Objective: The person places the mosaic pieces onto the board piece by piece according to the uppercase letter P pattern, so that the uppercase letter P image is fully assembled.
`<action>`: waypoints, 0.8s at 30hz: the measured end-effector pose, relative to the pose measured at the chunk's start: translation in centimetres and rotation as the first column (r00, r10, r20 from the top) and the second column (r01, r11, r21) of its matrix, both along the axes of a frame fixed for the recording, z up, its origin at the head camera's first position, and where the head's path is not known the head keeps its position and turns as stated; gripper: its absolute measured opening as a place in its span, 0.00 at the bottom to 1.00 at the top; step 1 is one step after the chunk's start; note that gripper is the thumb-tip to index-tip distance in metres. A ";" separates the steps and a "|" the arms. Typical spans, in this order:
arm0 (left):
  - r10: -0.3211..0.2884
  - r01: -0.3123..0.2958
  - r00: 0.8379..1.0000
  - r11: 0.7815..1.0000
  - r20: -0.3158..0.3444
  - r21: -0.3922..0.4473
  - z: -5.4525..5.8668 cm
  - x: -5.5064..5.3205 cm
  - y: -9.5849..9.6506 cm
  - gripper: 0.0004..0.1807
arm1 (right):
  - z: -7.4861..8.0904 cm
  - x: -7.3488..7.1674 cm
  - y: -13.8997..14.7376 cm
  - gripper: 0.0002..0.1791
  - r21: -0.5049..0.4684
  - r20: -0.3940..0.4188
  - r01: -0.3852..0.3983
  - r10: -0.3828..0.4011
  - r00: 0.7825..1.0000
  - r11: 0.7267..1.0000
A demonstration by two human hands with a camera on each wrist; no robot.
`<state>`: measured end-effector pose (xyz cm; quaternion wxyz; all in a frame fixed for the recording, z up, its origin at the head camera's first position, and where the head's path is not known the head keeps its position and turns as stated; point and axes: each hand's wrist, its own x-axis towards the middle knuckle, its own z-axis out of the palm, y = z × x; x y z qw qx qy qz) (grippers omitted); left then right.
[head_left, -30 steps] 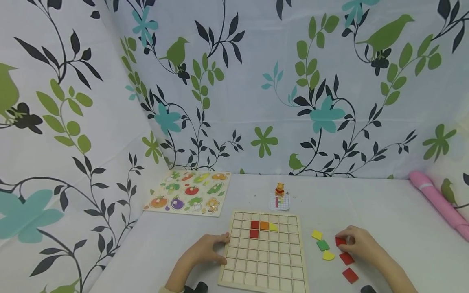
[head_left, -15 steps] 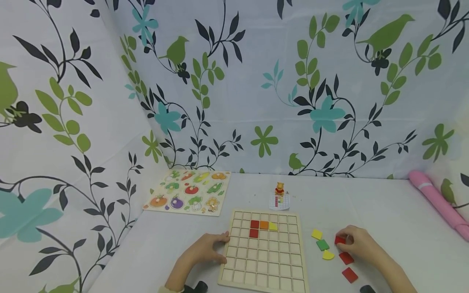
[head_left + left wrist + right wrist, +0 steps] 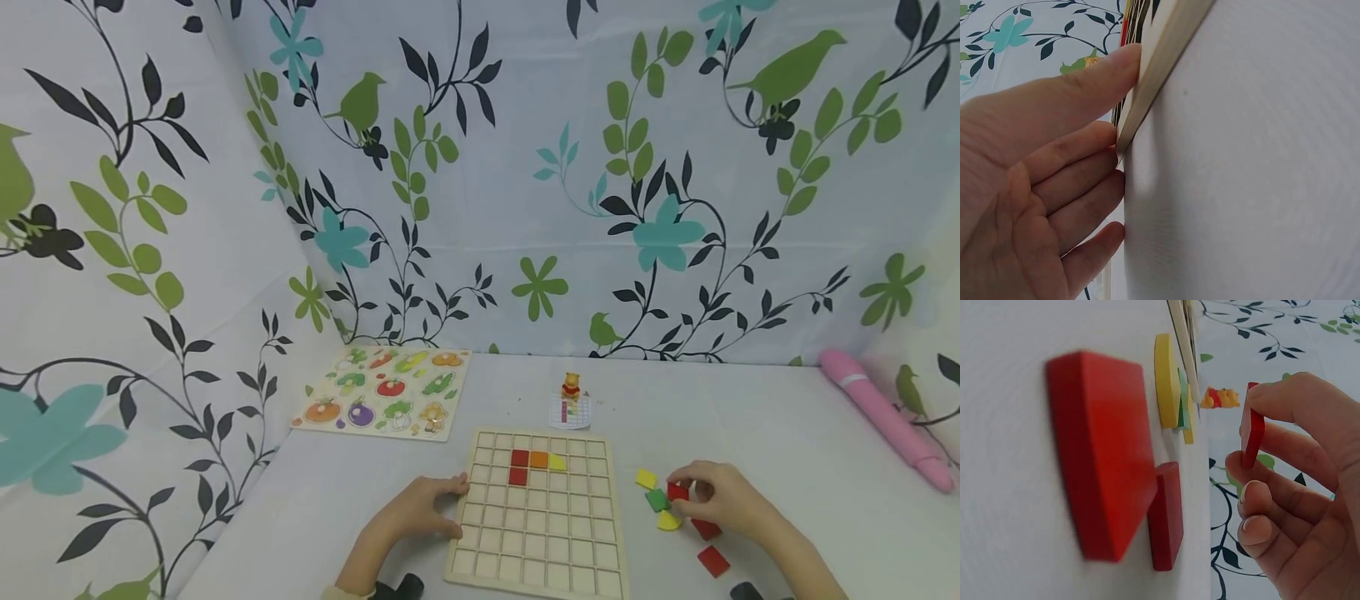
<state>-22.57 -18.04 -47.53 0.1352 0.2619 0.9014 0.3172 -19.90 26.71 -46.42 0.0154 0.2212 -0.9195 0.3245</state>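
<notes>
Lifted off the table, a red square tile [image 3: 1252, 434] is pinched between the thumb and fingers of my right hand [image 3: 723, 497]. My left hand [image 3: 423, 510] touches the left edge of a wooden grid board [image 3: 525, 533], thumb and fingers spread along it. In the board's upper cells lie two red tiles [image 3: 520, 457], an orange tile [image 3: 539, 459] and a yellow rounded piece [image 3: 557, 462]. Right of the board are a yellow square [image 3: 646, 478], a green square [image 3: 657, 500], a yellow quarter-round [image 3: 668, 521] and two more red squares [image 3: 713, 561], one partly under my right hand.
Behind the board, a small bear figure [image 3: 571, 386] stands at a paper card with a coloured grid [image 3: 570, 412]. A vegetable puzzle board [image 3: 382, 392] lies back left. A pink tube-shaped object [image 3: 885, 417] lies far right, by the patterned cloth wall [image 3: 465, 225].
My right hand has raised the red square tile and moved it slightly left, towards the green and yellow pieces. The left hand stays at the board's edge.
</notes>
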 end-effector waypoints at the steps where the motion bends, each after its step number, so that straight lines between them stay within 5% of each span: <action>1: -0.003 0.003 1.000 1.000 -0.001 0.002 0.0 0.0 0.0 0.36 | 0.1 0.0 -0.1 0.16 0.002 -0.001 -0.001 0.001 1.000 1.000; 11: 0.000 0.000 1.000 1.000 -0.003 0.001 0.1 0.0 0.1 0.36 | 1.6 0.1 -2.0 0.12 -0.053 -0.108 -0.058 0.052 0.993 0.997; 24: -0.001 0.001 1.000 1.000 -0.006 0.011 0.2 0.1 0.1 0.35 | 3.7 -0.5 -5.4 0.13 -0.049 -0.088 -0.120 0.116 0.989 0.992</action>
